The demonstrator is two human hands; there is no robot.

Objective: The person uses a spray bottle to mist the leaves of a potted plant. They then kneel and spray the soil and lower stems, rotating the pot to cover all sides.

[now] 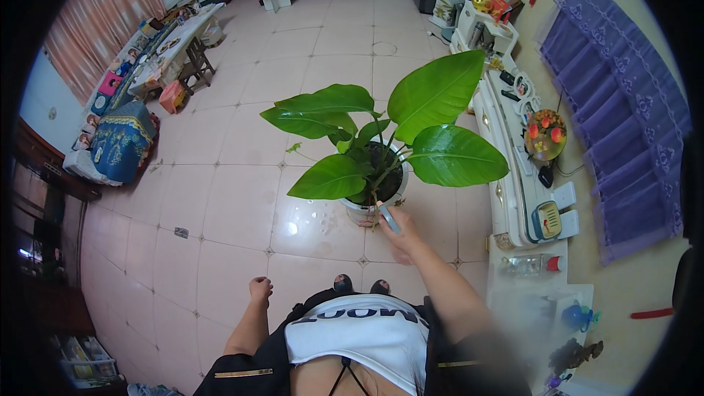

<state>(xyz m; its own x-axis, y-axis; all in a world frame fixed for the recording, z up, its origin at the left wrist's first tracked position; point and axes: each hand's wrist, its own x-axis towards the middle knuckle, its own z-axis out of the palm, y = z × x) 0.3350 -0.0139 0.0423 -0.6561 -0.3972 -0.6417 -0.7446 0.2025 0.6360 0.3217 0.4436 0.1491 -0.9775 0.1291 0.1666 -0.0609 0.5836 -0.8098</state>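
Note:
A large-leaved green plant [444, 92] grows in a white pot [364, 215] on the tiled floor in front of me. Dark soil shows inside the rim. My right hand [401, 233] reaches to the pot's near side, closed around a slim tool with a grey-blue handle [389, 218]. The tool's tip is close to the stems at the pot's near rim; its exact kind is too small to tell. My left hand [260, 288] hangs over the floor to the left, its fingers curled in, with nothing seen in it.
A long white cabinet [506, 169] with scattered items runs along the right wall, beside a purple curtain [616, 110]. On the left are a cloth-covered seat [123, 143], a wooden stool [194, 67] and a long table [169, 48]. Wet spots mark the tiles [297, 227].

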